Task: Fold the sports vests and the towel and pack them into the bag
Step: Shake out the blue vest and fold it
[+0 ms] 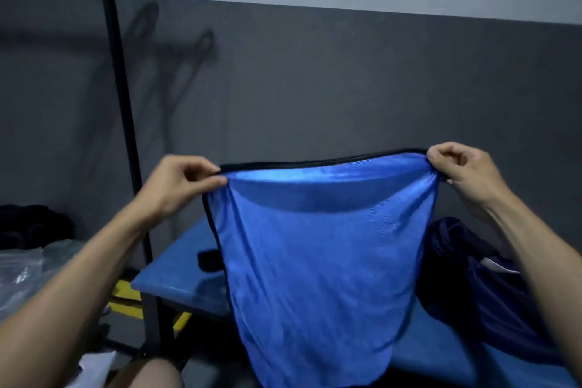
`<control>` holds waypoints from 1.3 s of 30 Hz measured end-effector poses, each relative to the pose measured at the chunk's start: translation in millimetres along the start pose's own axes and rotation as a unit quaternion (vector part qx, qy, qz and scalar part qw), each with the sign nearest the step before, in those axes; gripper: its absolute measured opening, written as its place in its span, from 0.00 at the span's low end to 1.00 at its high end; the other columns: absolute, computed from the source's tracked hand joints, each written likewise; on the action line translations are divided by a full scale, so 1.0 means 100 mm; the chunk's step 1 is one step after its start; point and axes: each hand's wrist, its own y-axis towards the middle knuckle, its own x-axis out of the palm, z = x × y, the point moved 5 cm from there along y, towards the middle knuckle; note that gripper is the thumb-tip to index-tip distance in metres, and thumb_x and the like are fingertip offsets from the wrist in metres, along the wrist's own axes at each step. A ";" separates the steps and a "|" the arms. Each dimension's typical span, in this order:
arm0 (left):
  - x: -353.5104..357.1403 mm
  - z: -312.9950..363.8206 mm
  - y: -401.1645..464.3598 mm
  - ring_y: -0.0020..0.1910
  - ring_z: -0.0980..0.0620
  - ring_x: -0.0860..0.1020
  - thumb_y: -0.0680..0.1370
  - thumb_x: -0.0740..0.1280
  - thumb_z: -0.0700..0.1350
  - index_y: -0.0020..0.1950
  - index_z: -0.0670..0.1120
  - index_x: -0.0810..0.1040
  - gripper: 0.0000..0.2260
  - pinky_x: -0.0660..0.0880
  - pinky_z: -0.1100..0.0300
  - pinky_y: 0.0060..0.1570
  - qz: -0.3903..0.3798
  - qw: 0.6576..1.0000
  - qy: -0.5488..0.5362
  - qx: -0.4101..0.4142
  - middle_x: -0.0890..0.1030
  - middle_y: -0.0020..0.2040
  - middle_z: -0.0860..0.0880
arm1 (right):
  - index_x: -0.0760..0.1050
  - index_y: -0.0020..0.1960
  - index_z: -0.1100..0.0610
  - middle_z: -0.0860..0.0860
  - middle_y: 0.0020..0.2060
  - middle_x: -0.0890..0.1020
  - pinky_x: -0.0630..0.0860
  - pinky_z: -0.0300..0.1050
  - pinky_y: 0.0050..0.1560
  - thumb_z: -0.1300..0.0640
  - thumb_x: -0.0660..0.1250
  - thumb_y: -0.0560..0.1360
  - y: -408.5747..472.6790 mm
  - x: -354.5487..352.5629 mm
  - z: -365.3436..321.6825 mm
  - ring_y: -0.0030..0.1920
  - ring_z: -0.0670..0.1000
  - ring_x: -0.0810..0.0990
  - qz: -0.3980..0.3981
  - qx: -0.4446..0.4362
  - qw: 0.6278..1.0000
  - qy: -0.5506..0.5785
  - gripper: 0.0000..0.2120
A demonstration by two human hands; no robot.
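— Where the grey wall meets its paler upper band, what sits below it?
— A low blue padded surface (pixel 176 274) set against that wall, with a black metal pole (pixel 121 98) rising just beside its left end and yellow-and-black striping on the floor underneath.

— And the garment?
— A shiny blue mesh sports vest with black trim (pixel 318 261) hangs in the air in front of the surface, stretched between the two hands. The left hand (pixel 179 186) pinches the black edge at the vest's upper left corner; the right hand (pixel 459 173) pinches the upper right corner, fingers curled over the trim. The hands are well apart, and the cloth droops freely below them.

— Anything else about?
— A dark navy fabric bag (pixel 472 287) lies crumpled on the surface to the right, partly behind the right forearm. A small black object (pixel 208 260) rests on the surface, half hidden by the vest's left edge. Clear plastic wrapping (pixel 22 271) lies at far left.
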 end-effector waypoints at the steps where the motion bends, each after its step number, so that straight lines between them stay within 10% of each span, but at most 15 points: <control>1: -0.09 0.17 0.09 0.36 0.62 0.77 0.68 0.76 0.46 0.40 0.56 0.86 0.05 0.74 0.71 0.40 0.001 1.000 -0.020 0.017 0.84 0.36 0.56 | 0.82 0.42 0.53 0.41 0.31 0.82 0.73 0.28 0.37 0.52 0.74 0.72 -0.03 -0.05 0.01 0.33 0.37 0.77 -0.008 0.000 1.000 0.006 0.05; 11: -0.38 0.85 0.50 0.38 0.60 0.79 0.71 0.79 0.42 0.43 0.52 0.86 0.06 0.77 0.62 0.46 -0.020 0.978 0.172 0.120 0.86 0.39 0.54 | 0.82 0.48 0.57 0.48 0.38 0.84 0.79 0.32 0.47 0.57 0.72 0.76 -0.16 -0.23 0.06 0.41 0.44 0.81 -0.038 0.002 0.999 -0.035 0.04; 20: -0.38 0.79 0.39 0.38 0.57 0.81 0.58 0.83 0.62 0.45 0.48 0.87 0.25 0.77 0.65 0.39 -0.126 0.990 0.056 0.007 0.86 0.40 0.47 | 0.82 0.49 0.54 0.53 0.46 0.83 0.80 0.36 0.48 0.35 0.80 0.63 -0.21 -0.23 0.03 0.46 0.48 0.81 -0.059 0.063 0.992 0.093 0.26; 24: -0.35 0.55 0.32 0.33 0.58 0.77 0.58 0.84 0.63 0.43 0.45 0.85 0.26 0.74 0.69 0.34 -0.223 0.967 -0.078 -0.093 0.82 0.37 0.47 | 0.79 0.51 0.58 0.52 0.43 0.83 0.80 0.38 0.45 0.52 0.66 0.78 -0.25 -0.16 -0.03 0.43 0.49 0.80 -0.118 0.100 0.972 0.179 0.10; 28: -0.38 0.41 0.26 0.32 0.56 0.76 0.63 0.84 0.55 0.43 0.44 0.83 0.20 0.74 0.66 0.36 -0.271 0.936 -0.200 -0.103 0.79 0.36 0.47 | 0.83 0.56 0.60 0.56 0.52 0.85 0.82 0.42 0.48 0.55 0.60 0.79 -0.30 -0.14 -0.07 0.50 0.52 0.85 -0.158 0.132 0.947 0.247 0.15; 34: -0.30 0.29 0.40 0.36 0.58 0.79 0.72 0.77 0.46 0.44 0.43 0.83 0.08 0.78 0.67 0.37 -0.159 0.952 -0.208 -0.155 0.81 0.39 0.49 | 0.77 0.58 0.64 0.57 0.48 0.81 0.81 0.41 0.43 0.54 0.64 0.79 -0.22 -0.09 0.11 0.44 0.52 0.81 -0.101 0.164 0.954 0.231 0.15; 39: -0.06 0.03 0.36 0.26 0.59 0.73 0.78 0.72 0.39 0.39 0.44 0.83 0.07 0.72 0.68 0.27 -0.012 0.975 0.056 -0.213 0.78 0.35 0.45 | 0.81 0.52 0.63 0.61 0.47 0.83 0.80 0.50 0.52 0.58 0.67 0.80 -0.31 0.29 0.38 0.45 0.56 0.82 0.002 0.254 0.944 0.210 0.08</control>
